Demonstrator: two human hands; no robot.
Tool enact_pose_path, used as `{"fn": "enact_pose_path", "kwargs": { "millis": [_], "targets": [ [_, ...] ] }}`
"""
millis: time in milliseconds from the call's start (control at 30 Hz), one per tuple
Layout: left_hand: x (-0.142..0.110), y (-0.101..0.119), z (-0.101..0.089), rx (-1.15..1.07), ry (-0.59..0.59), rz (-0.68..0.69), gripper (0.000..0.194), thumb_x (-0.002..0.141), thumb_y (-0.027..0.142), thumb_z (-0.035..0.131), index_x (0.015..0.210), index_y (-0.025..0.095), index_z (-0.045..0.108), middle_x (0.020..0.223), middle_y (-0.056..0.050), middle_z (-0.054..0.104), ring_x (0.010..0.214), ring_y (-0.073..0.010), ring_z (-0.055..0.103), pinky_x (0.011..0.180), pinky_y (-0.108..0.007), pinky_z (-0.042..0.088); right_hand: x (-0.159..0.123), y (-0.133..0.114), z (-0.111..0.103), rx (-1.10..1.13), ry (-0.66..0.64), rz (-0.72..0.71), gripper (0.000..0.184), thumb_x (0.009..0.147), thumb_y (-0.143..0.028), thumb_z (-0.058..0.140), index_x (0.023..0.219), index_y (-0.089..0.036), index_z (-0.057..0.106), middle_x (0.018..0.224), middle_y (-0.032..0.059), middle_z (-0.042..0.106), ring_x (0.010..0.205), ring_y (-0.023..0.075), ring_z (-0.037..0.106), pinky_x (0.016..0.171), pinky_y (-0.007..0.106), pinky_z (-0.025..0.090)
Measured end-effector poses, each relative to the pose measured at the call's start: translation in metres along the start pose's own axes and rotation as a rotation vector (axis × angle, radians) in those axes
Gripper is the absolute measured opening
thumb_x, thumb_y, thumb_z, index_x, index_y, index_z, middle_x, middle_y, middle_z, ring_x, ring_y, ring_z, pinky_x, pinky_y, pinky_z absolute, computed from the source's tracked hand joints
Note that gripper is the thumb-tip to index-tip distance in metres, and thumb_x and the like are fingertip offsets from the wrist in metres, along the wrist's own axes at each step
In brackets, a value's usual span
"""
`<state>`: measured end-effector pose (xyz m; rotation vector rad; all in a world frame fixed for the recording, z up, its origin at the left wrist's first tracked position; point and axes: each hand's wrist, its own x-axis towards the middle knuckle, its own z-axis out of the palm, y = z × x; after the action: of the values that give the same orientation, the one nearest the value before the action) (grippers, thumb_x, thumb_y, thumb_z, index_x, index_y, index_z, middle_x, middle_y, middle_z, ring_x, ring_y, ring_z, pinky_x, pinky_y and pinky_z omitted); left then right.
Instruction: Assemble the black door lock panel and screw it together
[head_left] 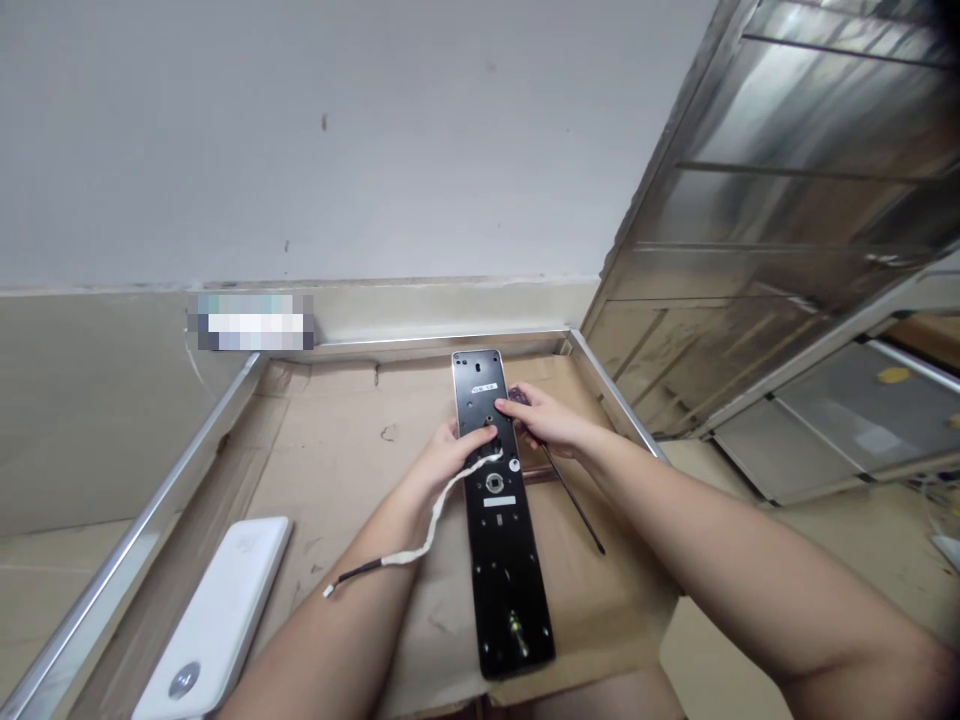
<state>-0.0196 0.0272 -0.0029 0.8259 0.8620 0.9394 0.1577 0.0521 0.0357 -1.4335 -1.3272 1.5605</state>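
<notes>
A long black door lock panel (510, 560), its back face up, is tilted above the cardboard. Several screw holes, white labels and a round fitting mark its face. My left hand (442, 458) grips its left edge, thumb pressed on the face. A white-sleeved cable (433, 515) comes out near that thumb and hangs over my left forearm, ending in a small white connector. On the opposite edge, my right hand (551, 418) has its thumb on the panel. The same hand holds a screwdriver (574, 500), its dark shaft pointing down toward me; its handle is partly hidden by the fingers.
Brown cardboard (337, 440) lines a metal-framed table (420, 345) against the wall. A long white casing (217, 610) with a round grey part lies at the left. To the right stand a metal door (750, 200) and a grey cabinet (847, 420).
</notes>
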Motion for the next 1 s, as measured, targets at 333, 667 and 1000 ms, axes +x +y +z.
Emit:
{"fn": "enact_pose_path", "kwargs": {
  "millis": [333,667,1000],
  "targets": [
    [0.005,-0.015,-0.009,-0.100,-0.086,0.013,0.047,0.076,0.030,0.084,0.119,0.016,0.070,0.108,-0.010,0.078,0.087,-0.0207,0.075,0.086,-0.033,0.055,0.009,0.001,-0.006,0.017,0.074,0.000,0.012,0.095,-0.030,0.061,0.093,-0.020,0.054,0.074,-0.0044,0.057,0.047,0.0060,0.049,0.030,0.015,0.029],
    [0.008,-0.024,0.006,-0.430,-0.156,0.004,0.045,0.094,0.036,0.063,0.134,0.016,0.062,0.126,-0.012,0.072,0.112,-0.0281,0.070,0.102,-0.042,0.051,0.029,0.009,-0.020,0.103,0.184,-0.075,0.021,0.092,-0.033,0.065,0.082,-0.020,0.052,0.068,-0.0050,0.052,0.047,0.0059,0.045,0.032,0.015,0.031],
    [0.019,-0.037,-0.002,-0.367,-0.163,0.127,0.041,0.091,0.032,0.070,0.128,0.017,0.063,0.127,-0.012,0.071,0.109,-0.0243,0.070,0.100,-0.039,0.051,0.029,0.003,-0.024,0.151,0.151,0.016,0.019,0.092,-0.033,0.066,0.085,-0.020,0.053,0.076,-0.0028,0.058,0.049,0.0053,0.049,0.031,0.013,0.026]
  ]
}}
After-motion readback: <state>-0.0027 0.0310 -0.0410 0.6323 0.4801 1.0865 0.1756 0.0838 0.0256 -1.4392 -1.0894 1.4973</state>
